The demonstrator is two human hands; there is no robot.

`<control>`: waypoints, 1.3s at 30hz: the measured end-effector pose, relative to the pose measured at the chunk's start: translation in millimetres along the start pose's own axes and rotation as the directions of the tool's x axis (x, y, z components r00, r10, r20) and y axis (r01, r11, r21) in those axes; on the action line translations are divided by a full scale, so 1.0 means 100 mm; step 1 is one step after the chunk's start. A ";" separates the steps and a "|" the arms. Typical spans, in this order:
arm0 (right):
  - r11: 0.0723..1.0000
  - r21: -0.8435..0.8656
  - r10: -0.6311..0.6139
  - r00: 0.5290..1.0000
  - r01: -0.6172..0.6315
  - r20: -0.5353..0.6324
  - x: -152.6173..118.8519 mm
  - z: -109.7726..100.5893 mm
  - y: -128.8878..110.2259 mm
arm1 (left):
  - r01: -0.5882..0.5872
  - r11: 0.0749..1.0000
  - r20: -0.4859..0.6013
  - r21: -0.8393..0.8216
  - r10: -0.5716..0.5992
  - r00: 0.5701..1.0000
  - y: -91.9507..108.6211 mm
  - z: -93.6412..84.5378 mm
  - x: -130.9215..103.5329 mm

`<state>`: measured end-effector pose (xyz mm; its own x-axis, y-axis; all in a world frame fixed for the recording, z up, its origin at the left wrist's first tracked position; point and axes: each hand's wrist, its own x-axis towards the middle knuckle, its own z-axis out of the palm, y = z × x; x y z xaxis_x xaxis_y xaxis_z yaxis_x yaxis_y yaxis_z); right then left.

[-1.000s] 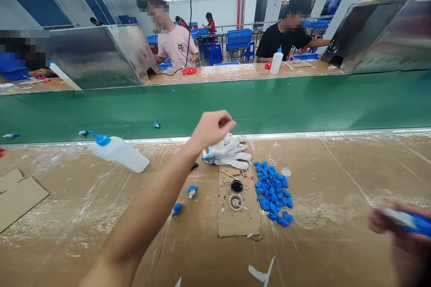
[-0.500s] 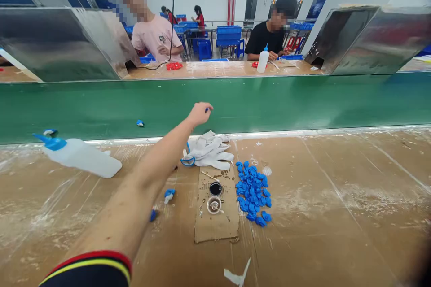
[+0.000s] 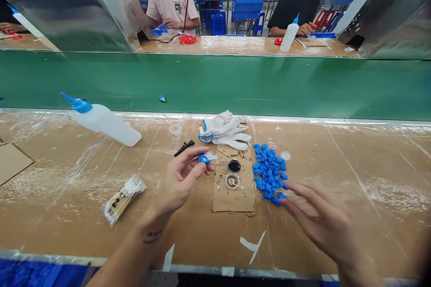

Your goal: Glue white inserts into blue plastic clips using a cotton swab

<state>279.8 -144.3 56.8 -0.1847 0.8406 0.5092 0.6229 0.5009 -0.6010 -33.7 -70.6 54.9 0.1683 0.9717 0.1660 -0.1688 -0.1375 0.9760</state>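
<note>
Between the thumb and fingers of my left hand (image 3: 178, 181) is a small blue-and-white plastic piece (image 3: 208, 157), held just left of a cardboard sheet (image 3: 232, 205). My right hand (image 3: 323, 219) reaches to the right side of a pile of small blue pieces (image 3: 268, 168). Its thumb and fingers are apart, with the fingertips at the pile's edge; it is slightly blurred. On the cardboard stand a small cup of dark liquid (image 3: 234, 166) and a clear cup (image 3: 228, 184) with a cotton swab in it. Another swab (image 3: 226, 154) lies behind them.
White gloves (image 3: 225, 132) lie behind the cardboard. A squeeze bottle (image 3: 111, 124) rests on its side at left, and a bag of swabs (image 3: 124, 198) lies nearer. A green belt (image 3: 215, 83) carries a small blue-and-white piece (image 3: 162, 98). Co-workers sit across it.
My left hand has drawn back from over the green belt to beside the cardboard and now holds the blue-and-white piece. My right hand has come into view at the pile. The view has tilted down.
</note>
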 end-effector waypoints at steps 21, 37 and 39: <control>0.957 0.194 0.194 0.972 -0.217 0.131 0.49 0.59 -0.02 | -0.031 0.971 -0.018 0.238 0.036 0.999 -0.45 -0.04 -0.20; 0.908 0.370 0.182 0.981 -0.194 0.069 0.53 0.72 -0.32 | -0.281 0.863 0.008 0.420 0.306 0.952 -0.43 0.13 -0.29; 0.915 0.356 0.173 0.982 -0.190 0.079 0.54 0.75 -0.33 | -0.287 0.860 0.011 0.422 0.312 0.950 -0.43 0.13 -0.29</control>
<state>192.3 -100.4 57.8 -0.1339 0.9282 0.3472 0.3340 0.3721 -0.8660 -19.1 -95.2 9.7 0.1177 0.8783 0.4635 0.2166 -0.4782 0.8511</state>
